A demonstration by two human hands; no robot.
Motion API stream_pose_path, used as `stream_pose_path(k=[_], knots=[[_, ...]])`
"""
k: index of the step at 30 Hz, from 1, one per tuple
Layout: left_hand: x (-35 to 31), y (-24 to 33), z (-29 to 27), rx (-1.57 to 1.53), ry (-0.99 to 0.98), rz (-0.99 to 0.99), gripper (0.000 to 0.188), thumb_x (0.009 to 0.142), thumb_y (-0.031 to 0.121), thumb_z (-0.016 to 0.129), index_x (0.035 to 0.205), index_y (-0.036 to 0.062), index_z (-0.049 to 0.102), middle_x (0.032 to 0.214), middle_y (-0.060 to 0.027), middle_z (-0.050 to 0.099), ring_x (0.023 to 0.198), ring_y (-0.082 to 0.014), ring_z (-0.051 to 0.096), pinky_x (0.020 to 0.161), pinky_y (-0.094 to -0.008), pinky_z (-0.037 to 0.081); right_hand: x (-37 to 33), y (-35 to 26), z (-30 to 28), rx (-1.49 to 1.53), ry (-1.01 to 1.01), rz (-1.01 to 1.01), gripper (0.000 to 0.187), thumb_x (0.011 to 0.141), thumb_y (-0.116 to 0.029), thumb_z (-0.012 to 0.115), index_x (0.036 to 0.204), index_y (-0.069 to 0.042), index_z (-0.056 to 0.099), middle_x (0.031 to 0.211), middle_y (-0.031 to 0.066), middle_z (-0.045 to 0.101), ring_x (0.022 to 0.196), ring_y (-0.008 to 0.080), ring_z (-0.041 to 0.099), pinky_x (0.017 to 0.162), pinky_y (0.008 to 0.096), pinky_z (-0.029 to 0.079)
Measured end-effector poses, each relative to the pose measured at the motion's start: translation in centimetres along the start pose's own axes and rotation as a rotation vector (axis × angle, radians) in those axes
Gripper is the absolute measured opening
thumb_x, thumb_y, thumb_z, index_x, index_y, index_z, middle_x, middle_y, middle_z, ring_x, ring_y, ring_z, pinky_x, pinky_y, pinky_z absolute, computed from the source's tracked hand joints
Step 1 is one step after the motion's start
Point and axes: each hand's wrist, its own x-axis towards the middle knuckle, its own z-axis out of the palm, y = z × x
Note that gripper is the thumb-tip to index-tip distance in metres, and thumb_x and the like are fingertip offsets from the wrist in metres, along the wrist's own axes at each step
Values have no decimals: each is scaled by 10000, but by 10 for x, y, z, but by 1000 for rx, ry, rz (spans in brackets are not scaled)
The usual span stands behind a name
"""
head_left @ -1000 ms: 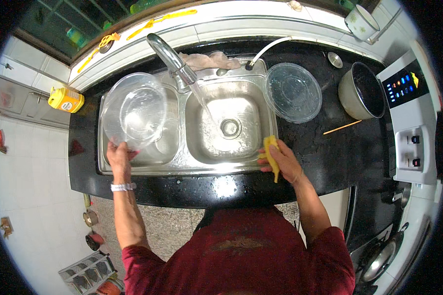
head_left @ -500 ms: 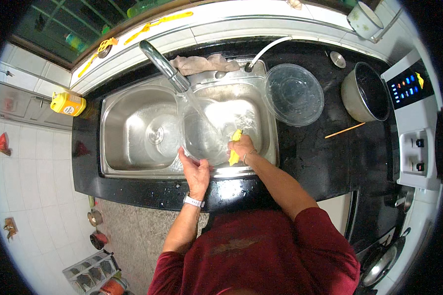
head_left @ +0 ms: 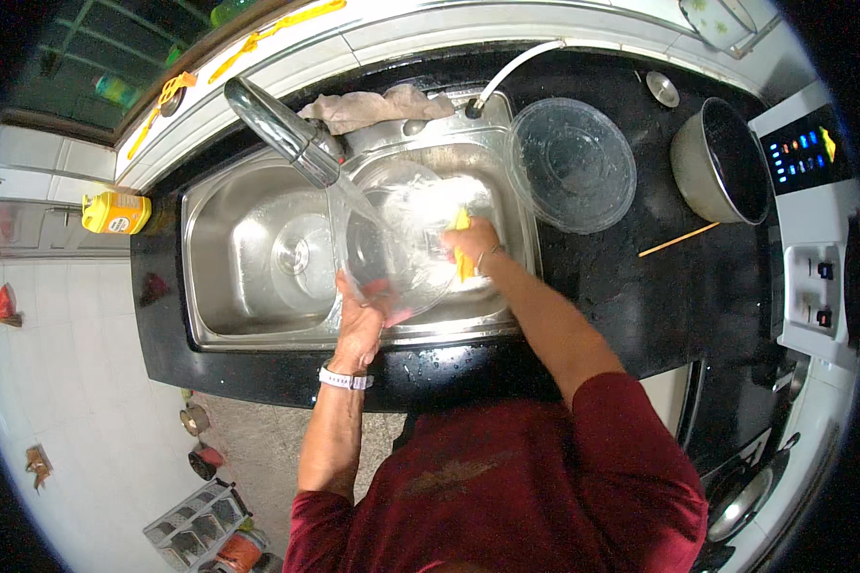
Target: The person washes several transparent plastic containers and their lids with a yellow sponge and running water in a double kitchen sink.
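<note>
Over the right basin of the steel double sink (head_left: pixel 215 286), my left hand (head_left: pixel 358 325) grips the near left rim of a clear round plastic bowl (head_left: pixel 377 256). The bowl is tilted, and its thin wall shows some of the fingers through it. Water from the chrome faucet (head_left: pixel 282 134) runs down onto the bowl. My right hand (head_left: pixel 481 244) is closed on a yellow cloth (head_left: pixel 462 229) at the bowl's right side; whether the cloth touches the bowl I cannot tell.
Right of the sink, a clear round plastic container (head_left: pixel 575 167), a deep metal pot (head_left: pixel 705 167), a wooden stick (head_left: pixel 678 240) and a small metal lid (head_left: pixel 661 89) lie on the black counter (head_left: pixel 602 286). A greyish rag (head_left: pixel 377 107) lies behind the faucet. A yellow jug (head_left: pixel 117 212) stands far left.
The bowl has tilted further, and my left hand has moved slightly left with it. My right hand and the yellow cloth have moved slightly up and right. The whole view has shifted a little.
</note>
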Motion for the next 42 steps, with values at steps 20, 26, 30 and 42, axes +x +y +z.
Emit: stream_pose_path(k=[20, 26, 30, 42], knots=[[39, -79, 16, -174, 299, 256, 716, 849, -23, 526, 1449, 113, 160, 1251, -131, 405, 1174, -250, 414, 918, -428, 501, -23, 40, 27, 130, -61, 201, 245, 803, -134, 739, 952, 15, 614, 743, 107, 647, 637, 226, 644, 525, 393, 524], [37, -44, 17, -293, 278, 145, 652, 879, -3, 539, 1422, 175, 224, 1164, -123, 476, 1107, -261, 473, 851, -578, 538, -3, -7, -36, -935, 58, -708, 422, 815, -189, 610, 1161, 38, 525, 1130, 264, 590, 1085, 367, 575, 940, 442, 447], [38, -38, 36, -190, 262, 112, 622, 881, -21, 513, 1416, 110, 226, 1174, -142, 491, 1091, -269, 504, 880, -484, 545, -68, -17, 15, -1064, -292, -779, 679, 732, -20, 603, 1377, -15, 391, 1424, 211, 396, 1366, 401, 312, 1141, 505, 231], [49, -7, 19, -388, 105, 37, 563, 780, -53, 464, 1321, 11, 322, 1102, -138, 529, 990, -250, 539, 834, -428, 554, -48, -2, 20, -1396, -354, -910, 318, 863, -108, 541, 1176, -75, 590, 1317, 65, 538, 1280, 254, 462, 1091, 432, 350]])
